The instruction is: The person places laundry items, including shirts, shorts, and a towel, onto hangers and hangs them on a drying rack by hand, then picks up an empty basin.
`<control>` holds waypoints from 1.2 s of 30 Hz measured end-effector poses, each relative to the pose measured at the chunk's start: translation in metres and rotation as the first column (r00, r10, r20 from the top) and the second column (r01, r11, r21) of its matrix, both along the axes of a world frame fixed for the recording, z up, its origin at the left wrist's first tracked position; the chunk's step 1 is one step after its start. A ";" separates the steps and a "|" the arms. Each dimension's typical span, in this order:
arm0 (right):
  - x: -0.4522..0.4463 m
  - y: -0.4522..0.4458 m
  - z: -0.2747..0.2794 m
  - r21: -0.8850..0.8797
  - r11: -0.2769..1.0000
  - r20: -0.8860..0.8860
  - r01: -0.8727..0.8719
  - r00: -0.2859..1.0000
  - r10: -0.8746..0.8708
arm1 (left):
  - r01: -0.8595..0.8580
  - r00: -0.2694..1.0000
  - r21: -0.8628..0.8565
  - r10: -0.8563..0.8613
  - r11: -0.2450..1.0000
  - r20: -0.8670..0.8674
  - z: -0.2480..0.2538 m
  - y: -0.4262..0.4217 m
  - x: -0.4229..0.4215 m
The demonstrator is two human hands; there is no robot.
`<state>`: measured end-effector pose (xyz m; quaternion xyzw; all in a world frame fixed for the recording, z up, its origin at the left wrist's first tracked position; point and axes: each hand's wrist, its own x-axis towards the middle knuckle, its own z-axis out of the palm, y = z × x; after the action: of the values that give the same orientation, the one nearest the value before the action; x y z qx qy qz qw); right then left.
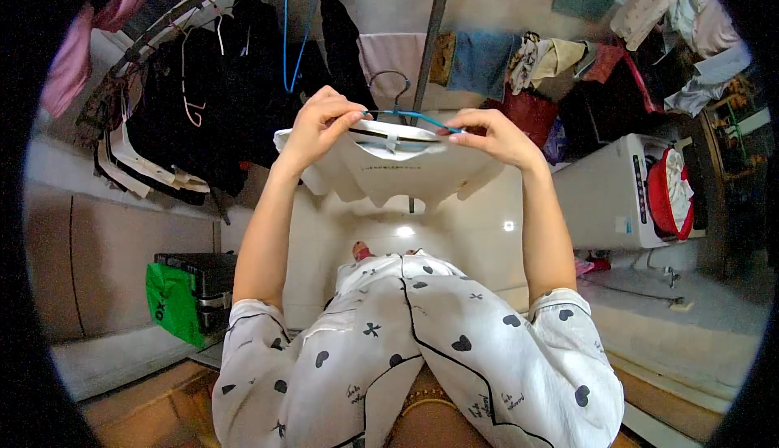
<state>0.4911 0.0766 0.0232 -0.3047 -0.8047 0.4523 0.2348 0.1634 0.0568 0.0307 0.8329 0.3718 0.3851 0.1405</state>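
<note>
A white T-shirt (pixel 398 174) hangs in front of me, its neckline turned up toward me and small lettering below the collar. Inside the neck opening sits a blue clothes hanger (pixel 418 116), with its hook (pixel 391 80) pointing up and away. My left hand (pixel 323 129) is closed, thumb and fingers pinching the hanger at the left side of the collar. On the other side, my right hand (pixel 497 138) pinches the hanger's blue arm close to the collar edge. Whether the fingers also grip the fabric, I cannot tell.
Dark clothes (pixel 195 99) hang on a rail at left, beside an unused blue hanger (pixel 290 30). A white washing machine (pixel 604 192) stands at right with a red basin (pixel 669 196) on it. A green bag (pixel 172 303) leans against a black case (pixel 213 273) at lower left.
</note>
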 end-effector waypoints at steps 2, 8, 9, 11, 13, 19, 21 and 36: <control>0.005 -0.004 -0.008 -0.065 0.998 -0.045 -0.012 0.999 0.009 | 0.006 1.000 -0.017 -0.006 1.000 0.008 -0.013 0.005 0.001; 0.022 -0.023 -0.023 -0.175 0.983 -0.095 0.048 0.993 -0.065 | 0.039 0.999 -0.107 -0.039 0.994 0.004 -0.036 0.014 0.019; 0.027 -0.025 -0.025 -0.196 0.979 -0.103 0.059 0.991 -0.080 | 0.035 0.999 -0.190 -0.040 0.981 -0.022 -0.038 0.014 0.022; 0.035 -0.030 -0.030 -0.163 0.983 -0.062 0.080 0.994 -0.091 | 0.034 0.999 -0.146 -0.032 0.989 0.014 -0.040 0.018 0.026; 0.045 -0.032 -0.036 -0.182 0.977 -0.027 0.108 0.993 -0.115 | 0.005 0.998 -0.126 0.003 0.992 0.065 -0.039 0.025 0.027; 0.057 -0.041 -0.049 -0.206 0.942 0.049 0.264 0.965 -0.259 | -0.406 0.855 0.031 0.368 0.913 0.367 -0.028 0.055 0.006; 0.058 -0.042 -0.060 -0.227 0.923 0.017 0.310 0.949 -0.314 | -0.487 0.800 0.023 0.436 0.873 0.412 -0.025 0.072 -0.004; -0.041 0.022 -0.048 -0.208 0.761 -0.137 0.615 0.752 -0.645 | -0.485 0.821 -0.169 0.513 0.858 0.251 -0.010 0.226 -0.040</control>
<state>0.4502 0.0982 -0.0249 -0.5280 -0.5903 0.4337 0.4298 0.1235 0.2832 0.0209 0.6336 0.5708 0.5063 0.1279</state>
